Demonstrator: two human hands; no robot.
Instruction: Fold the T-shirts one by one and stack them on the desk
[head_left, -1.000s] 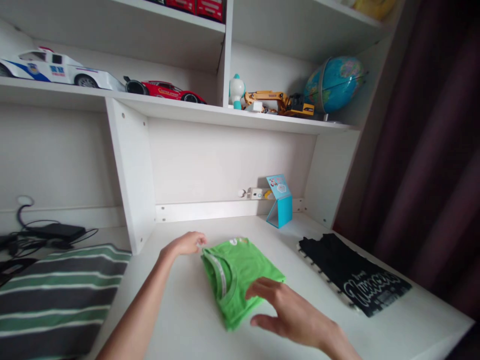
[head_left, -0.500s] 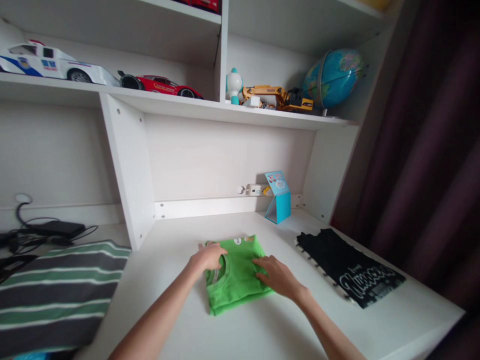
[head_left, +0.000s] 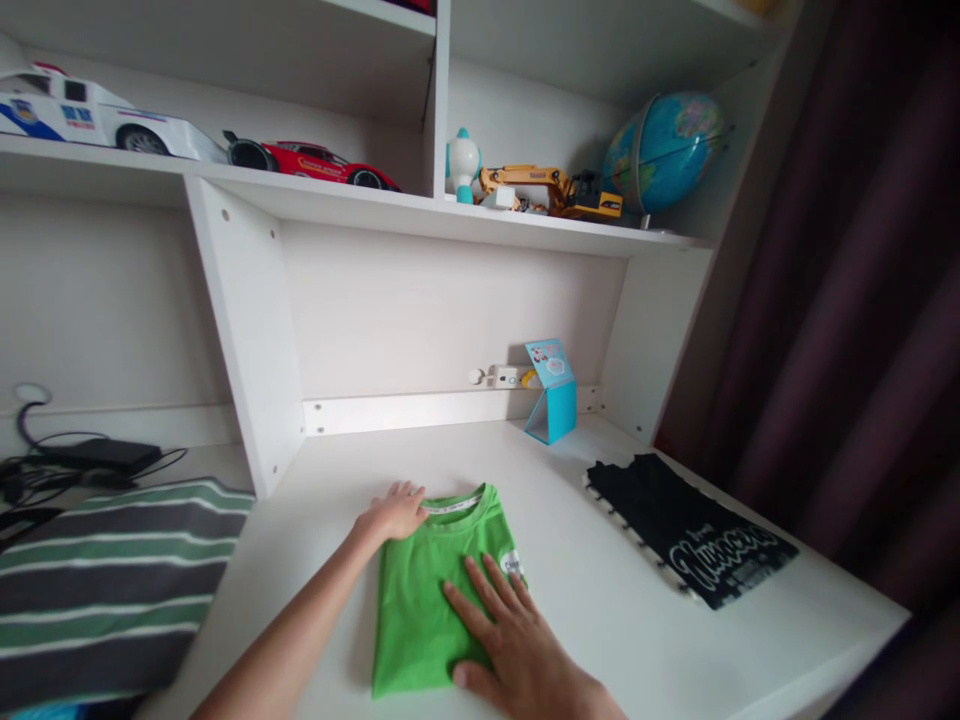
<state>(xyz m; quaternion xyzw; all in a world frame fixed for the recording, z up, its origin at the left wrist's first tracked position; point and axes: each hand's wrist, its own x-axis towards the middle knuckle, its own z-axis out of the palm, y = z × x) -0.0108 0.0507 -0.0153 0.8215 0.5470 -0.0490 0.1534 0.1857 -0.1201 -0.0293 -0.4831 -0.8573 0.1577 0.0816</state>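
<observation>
A folded green T-shirt (head_left: pixel 420 610) lies flat on the white desk (head_left: pixel 322 470), its neckline toward the back and a round white print at its right edge. My left hand (head_left: pixel 397 511) rests on the shirt's upper left corner beside the collar, fingers stretched out. With fingers spread, my right hand (head_left: pixel 510 630) lies flat over the lower right part and covers some of the print. Neither hand grips the cloth. To the right sits a folded black garment (head_left: pixel 690 530) with white lettering, separate from both hands.
A blue desk calendar (head_left: pixel 553 392) stands at the back near a wall socket (head_left: pixel 505 377). Left are a striped cloth (head_left: pixel 120 590) and a black adapter with cables (head_left: pixel 112 455). The shelf above holds a police car (head_left: pixel 97 115), red car (head_left: pixel 315 163), excavator (head_left: pixel 555 188) and globe (head_left: pixel 666 152).
The green T-shirt has turned so its collar, formerly at the left, now faces the back. My right hand moved nearer and spread flat; my left stayed near the collar side.
</observation>
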